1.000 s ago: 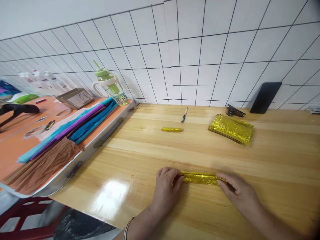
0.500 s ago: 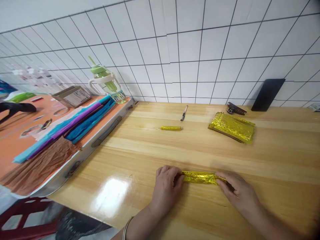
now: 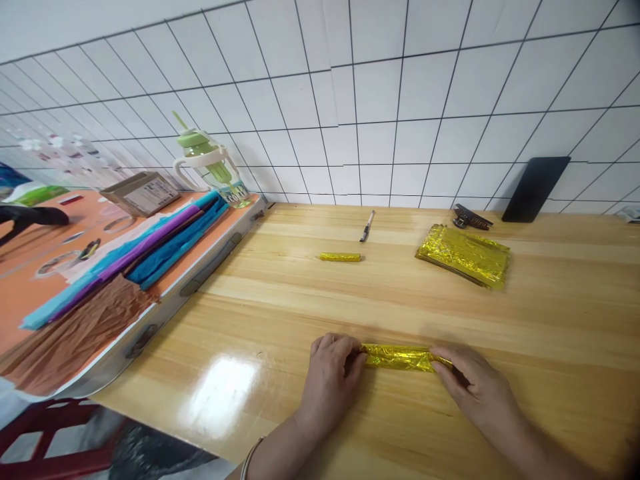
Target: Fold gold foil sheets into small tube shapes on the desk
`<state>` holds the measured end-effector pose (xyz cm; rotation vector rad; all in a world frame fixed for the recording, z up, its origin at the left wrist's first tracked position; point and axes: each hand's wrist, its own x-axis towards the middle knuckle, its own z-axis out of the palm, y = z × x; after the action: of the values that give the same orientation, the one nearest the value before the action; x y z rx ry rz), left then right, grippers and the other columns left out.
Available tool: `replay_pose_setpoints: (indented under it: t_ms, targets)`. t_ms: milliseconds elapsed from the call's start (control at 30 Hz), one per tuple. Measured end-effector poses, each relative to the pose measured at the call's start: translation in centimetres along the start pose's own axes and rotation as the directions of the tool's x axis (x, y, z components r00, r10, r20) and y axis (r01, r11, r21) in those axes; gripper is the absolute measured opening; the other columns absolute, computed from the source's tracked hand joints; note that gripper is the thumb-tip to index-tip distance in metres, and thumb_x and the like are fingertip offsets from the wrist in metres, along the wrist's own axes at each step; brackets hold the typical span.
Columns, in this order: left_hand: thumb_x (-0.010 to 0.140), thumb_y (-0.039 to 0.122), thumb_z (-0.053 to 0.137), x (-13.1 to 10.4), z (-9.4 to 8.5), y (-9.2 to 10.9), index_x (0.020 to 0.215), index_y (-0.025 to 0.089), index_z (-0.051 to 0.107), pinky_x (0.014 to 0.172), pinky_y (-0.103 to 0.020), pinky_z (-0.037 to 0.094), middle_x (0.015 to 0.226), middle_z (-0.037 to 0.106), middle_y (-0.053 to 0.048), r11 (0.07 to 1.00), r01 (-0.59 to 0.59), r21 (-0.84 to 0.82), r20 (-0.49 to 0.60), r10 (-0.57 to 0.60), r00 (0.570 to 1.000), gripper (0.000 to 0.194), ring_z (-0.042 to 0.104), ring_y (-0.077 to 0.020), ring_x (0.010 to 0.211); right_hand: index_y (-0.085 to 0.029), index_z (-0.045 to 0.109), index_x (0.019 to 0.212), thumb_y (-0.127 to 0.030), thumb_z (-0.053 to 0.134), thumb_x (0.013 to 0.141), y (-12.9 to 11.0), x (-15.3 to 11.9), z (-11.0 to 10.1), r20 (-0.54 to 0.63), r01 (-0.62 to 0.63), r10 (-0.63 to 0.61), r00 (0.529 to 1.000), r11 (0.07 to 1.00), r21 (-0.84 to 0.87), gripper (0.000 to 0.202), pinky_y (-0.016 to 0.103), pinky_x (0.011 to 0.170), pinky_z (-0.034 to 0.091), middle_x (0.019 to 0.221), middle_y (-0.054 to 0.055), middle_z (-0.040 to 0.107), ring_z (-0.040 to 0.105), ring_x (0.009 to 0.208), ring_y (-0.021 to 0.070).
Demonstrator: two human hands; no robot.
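A folded strip of shiny gold foil paper point(image 3: 397, 357) lies crosswise low over the wooden table, held at both ends. My left hand point(image 3: 334, 367) pinches its left end, fingertips curled around the edge. At the other end, my right hand point(image 3: 467, 377) grips the foil between thumb and fingers. Farther back lies a small gold foil roll point(image 3: 340, 257), apart from both hands. A stack of gold foil sheets point(image 3: 465, 257) rests to the right of it.
Behind the roll lies a pen point(image 3: 367, 227). A black hair clip point(image 3: 471, 218) and a dark flat slab point(image 3: 536, 190) are near the tiled wall. On the left orange table are crepe paper rolls point(image 3: 135, 247), brown crepe paper point(image 3: 90, 333), a cardboard box point(image 3: 150, 195) and a green-lidded bottle point(image 3: 213, 163).
The view has shifted very slightly. Both hands keep their hold on the foil strip, with almost no visible movement.
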<state>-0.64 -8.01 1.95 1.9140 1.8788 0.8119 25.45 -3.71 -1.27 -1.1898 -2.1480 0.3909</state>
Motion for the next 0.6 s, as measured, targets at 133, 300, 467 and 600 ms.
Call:
replay_pose_setpoints:
  t_ms: [133, 300, 467, 600]
  targets:
    - [0.082, 0.016, 0.057, 0.05, 0.03, -0.11, 0.081, 0.023, 0.058, 0.078, -0.037, 0.038, 0.077, 0.063, 0.0, 1.0, -0.003, -0.001, 0.01, 0.003, 1.0, 0.007, 0.054, -0.0206, 0.078, -0.028, 0.057, 0.108, -0.025, 0.053, 0.087, 0.21, -0.06, 0.07, 0.018, 0.007, -0.006, 1.0, 1.0, -0.008, 0.021, 0.035, 0.077, 0.052, 0.098, 0.002, 0.068, 0.063, 0.09, 0.021]
    - [0.082, 0.016, 0.057, 0.13, 0.0, -0.09, 0.082, 0.022, 0.059, 0.077, -0.036, 0.037, 0.077, 0.063, 0.0, 1.0, 0.005, 0.007, 0.016, -0.005, 1.0, 0.006, 0.054, -0.0206, 0.078, -0.027, 0.057, 0.108, -0.026, 0.052, 0.088, 0.29, -0.11, 0.06, 0.042, -0.001, 0.001, 0.999, 1.0, -0.009, 0.02, 0.035, 0.078, 0.052, 0.098, 0.002, 0.067, 0.063, 0.09, 0.0203]
    - [0.082, 0.017, 0.057, 0.17, -0.14, 0.18, 0.083, 0.022, 0.059, 0.077, -0.036, 0.037, 0.077, 0.063, 0.0, 1.0, 0.01, 0.011, 0.022, -0.01, 1.0, 0.006, 0.054, -0.0206, 0.079, -0.027, 0.056, 0.108, -0.025, 0.052, 0.088, 0.19, -0.11, 0.01, 0.033, 0.01, -0.01, 0.999, 1.0, -0.024, 0.021, 0.035, 0.079, 0.051, 0.1, 0.002, 0.067, 0.063, 0.092, 0.0205]
    - [0.083, 0.016, 0.056, 0.13, -0.11, 0.29, 0.085, 0.022, 0.059, 0.078, -0.036, 0.037, 0.078, 0.063, -0.001, 1.0, 0.016, 0.013, 0.018, -0.017, 1.0, 0.007, 0.054, -0.0204, 0.079, -0.027, 0.056, 0.109, -0.025, 0.053, 0.088, 0.34, -0.19, 0.11, 0.036, 0.01, -0.01, 0.999, 1.0, -0.013, 0.022, 0.035, 0.08, 0.051, 0.099, 0.001, 0.067, 0.062, 0.092, 0.02]
